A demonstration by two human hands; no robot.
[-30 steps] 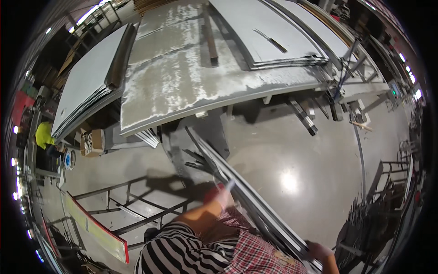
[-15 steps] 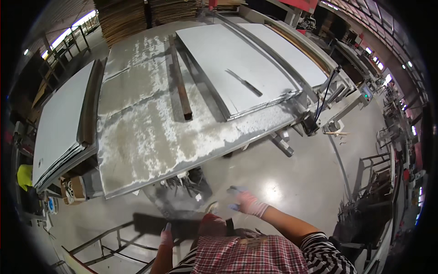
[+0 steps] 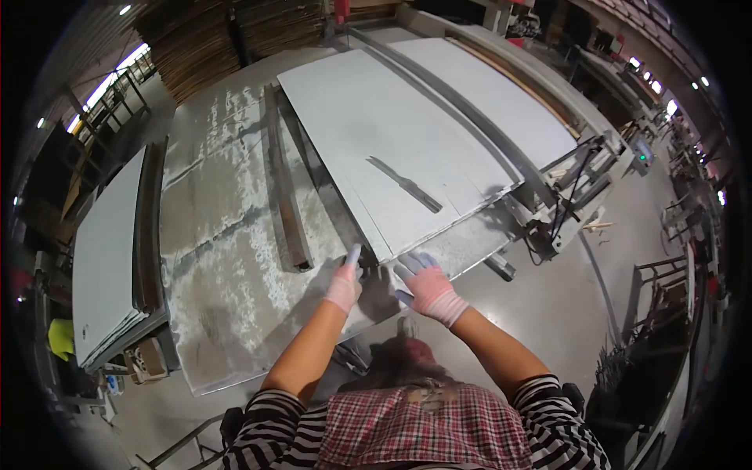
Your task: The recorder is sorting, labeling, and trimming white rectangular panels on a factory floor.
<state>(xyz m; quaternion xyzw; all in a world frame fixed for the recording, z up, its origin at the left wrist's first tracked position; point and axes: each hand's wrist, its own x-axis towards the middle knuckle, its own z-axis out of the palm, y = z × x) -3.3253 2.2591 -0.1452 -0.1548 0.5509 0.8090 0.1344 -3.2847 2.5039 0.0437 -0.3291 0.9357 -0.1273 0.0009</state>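
A large grey sheet [image 3: 392,141] lies on a worn, white-stained worktable [image 3: 219,258], with a narrow dark strip [image 3: 407,184] resting on it. Both my hands wear pink and white gloves. My left hand [image 3: 345,283] reaches forward, its fingers stretched out and touching the sheet's near corner. My right hand [image 3: 427,283] is just right of it, fingers spread at the sheet's near edge. Neither hand holds anything. My striped sleeves and checked shirt fill the lower edge.
A long metal channel bar [image 3: 286,204] lies on the table left of the sheet. A second grey sheet [image 3: 501,102] lies further right. A stack of sheets [image 3: 102,251] sits on a left table. A machine frame [image 3: 572,196] and metal racks [image 3: 666,290] stand on the right.
The view has come closer to the worktable. Both my hands have moved up and forward from near my body to the near corner of the grey sheet.
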